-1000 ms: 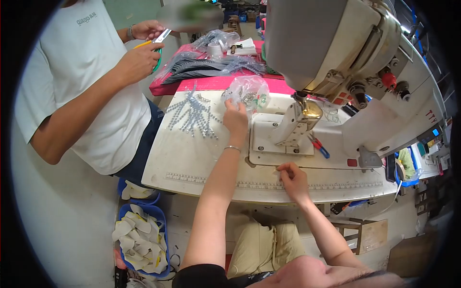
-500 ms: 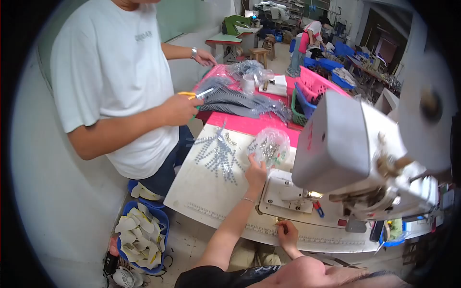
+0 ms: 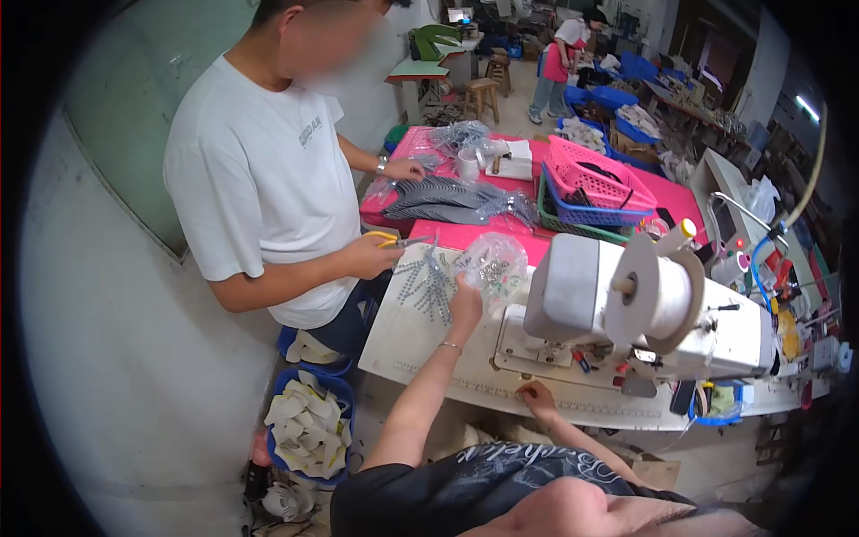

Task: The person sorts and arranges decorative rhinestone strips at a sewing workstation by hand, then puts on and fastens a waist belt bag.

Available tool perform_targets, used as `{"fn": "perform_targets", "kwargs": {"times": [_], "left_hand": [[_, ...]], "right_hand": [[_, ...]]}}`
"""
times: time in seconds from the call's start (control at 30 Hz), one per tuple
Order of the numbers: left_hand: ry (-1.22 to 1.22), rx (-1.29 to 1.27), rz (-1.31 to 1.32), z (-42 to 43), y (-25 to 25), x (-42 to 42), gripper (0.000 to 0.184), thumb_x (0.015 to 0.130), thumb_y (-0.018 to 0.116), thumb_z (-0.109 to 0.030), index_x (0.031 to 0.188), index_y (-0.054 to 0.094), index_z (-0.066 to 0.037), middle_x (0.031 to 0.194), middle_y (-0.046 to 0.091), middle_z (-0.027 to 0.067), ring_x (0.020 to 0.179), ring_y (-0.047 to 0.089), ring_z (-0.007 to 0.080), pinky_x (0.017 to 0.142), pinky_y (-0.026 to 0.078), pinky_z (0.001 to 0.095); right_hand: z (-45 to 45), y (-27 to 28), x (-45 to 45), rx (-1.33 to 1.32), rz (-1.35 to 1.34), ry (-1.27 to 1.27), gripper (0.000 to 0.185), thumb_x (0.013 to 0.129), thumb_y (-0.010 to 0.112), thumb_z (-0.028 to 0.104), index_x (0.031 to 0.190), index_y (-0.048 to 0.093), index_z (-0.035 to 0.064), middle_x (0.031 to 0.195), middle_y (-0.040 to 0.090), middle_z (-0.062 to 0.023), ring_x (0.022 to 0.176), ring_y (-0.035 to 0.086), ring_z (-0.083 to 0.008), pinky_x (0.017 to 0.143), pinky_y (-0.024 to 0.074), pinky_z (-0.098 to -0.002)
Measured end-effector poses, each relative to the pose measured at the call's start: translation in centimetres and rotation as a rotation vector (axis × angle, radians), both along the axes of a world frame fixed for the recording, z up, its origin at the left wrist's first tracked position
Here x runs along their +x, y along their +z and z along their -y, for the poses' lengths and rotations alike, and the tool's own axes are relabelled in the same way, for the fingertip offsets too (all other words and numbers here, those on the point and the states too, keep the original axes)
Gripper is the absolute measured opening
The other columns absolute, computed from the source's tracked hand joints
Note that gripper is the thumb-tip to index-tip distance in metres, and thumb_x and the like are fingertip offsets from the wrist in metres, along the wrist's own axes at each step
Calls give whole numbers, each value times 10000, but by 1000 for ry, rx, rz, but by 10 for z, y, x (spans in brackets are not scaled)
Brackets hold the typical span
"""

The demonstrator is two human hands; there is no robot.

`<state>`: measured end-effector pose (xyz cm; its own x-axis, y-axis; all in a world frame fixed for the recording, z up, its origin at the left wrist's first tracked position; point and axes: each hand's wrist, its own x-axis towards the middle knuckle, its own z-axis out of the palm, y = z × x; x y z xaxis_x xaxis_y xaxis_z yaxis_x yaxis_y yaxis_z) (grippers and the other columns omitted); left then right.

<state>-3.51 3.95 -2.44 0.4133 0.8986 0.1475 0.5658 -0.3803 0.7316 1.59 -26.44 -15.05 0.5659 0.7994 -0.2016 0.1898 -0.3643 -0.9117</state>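
My left hand (image 3: 465, 307) reaches forward over the white sewing table (image 3: 403, 345) and pinches the near left edge of a clear plastic bag (image 3: 506, 259) with small shiny metal pieces in it. Left of that hand, strands of small grey beads or studs (image 3: 428, 286) lie fanned out. Close to the table's front edge, beside a printed ruler strip (image 3: 483, 387), my right hand (image 3: 538, 399) is curled with its fingertips together; whatever is in them is too small to make out. A sewing machine (image 3: 564, 286) with a large white spool (image 3: 658, 291) stands to the right.
A person in a white shirt (image 3: 268, 170) stands at left, holding yellow-handled scissors (image 3: 389, 240) above the strands. Grey striped material (image 3: 447, 199) and stacked baskets (image 3: 595, 174) lie on the pink surface (image 3: 434, 234). Blue tubs (image 3: 347, 412) of pale cut pieces sit on the floor.
My view has shifted, showing more of the machine and room. The co-worker leans closer, and the scissors have moved from the striped material toward the strands. My hands keep their places.
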Motion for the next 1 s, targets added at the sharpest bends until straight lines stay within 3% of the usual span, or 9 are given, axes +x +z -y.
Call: {"fn": "perform_targets", "kwargs": {"times": [0.07,0.13,0.27,0.37,0.47,0.6,0.67,0.87,1.0], "left_hand": [[29,-7,-2,18,34,-29,466,875,500,-127,1299,322,-44,749,642,247,726,619,452,665,466,520],[4,64,68,36,42,-57,476,878,504,-137,1310,322,-53,749,643,239,734,623,444,668,463,518],[-17,-52,-12,89,60,-128,504,874,508,-139,1338,322,-72,744,643,219,733,624,436,666,457,516],[-111,-144,-88,126,58,-177,515,871,506,-133,1351,331,-68,846,645,249,810,624,443,720,465,510],[-308,-84,-161,157,35,-215,498,881,497,-144,1347,343,-66,957,631,289,898,617,455,781,470,498],[-574,-261,-246,203,48,-199,487,890,491,-153,1349,346,-77,967,629,292,913,610,469,782,470,497],[-659,-315,-269,226,41,-171,479,894,490,-155,1347,352,-80,970,628,291,919,605,473,783,470,498],[-700,-230,-61,282,-64,-49,465,921,478,-150,1354,354,-31,1130,567,311,1062,539,475,881,447,463],[-611,-308,15,305,-90,-4,539,927,544,-221,1385,376,8,1290,502,284,1196,488,426,981,403,400]], "right_hand": [[16,-9,2,-80,-110,10,140,837,568,66,947,650,43,773,628,-26,647,540,-103,595,450,-258],[30,33,-6,-220,-308,-27,154,842,553,63,966,642,46,762,630,-36,635,548,-107,574,458,-269],[76,36,-18,-169,-296,-60,181,886,487,51,995,631,37,754,643,-41,588,560,-106,511,447,-243],[112,36,-38,-178,-284,-231,129,907,525,65,969,635,38,714,624,-30,519,522,-88,461,421,-246],[141,36,-55,-216,-531,-358,113,926,545,93,981,626,36,712,614,-27,517,514,-81,459,416,-241],[163,40,-64,228,-995,-545,162,930,569,134,1067,591,51,760,618,-32,568,538,-81,470,425,-239],[181,51,-57,102,-697,-576,204,946,538,195,1097,594,69,785,642,-34,599,577,-98,515,466,-244],[295,39,-35,99,-590,-820,203,954,511,181,1109,588,75,803,659,-48,588,579,-84,489,453,-240],[431,9,-48,-140,-492,-929,212,945,536,207,1098,588,70,826,653,-35,533,546,-83,439,429,-239]]}}
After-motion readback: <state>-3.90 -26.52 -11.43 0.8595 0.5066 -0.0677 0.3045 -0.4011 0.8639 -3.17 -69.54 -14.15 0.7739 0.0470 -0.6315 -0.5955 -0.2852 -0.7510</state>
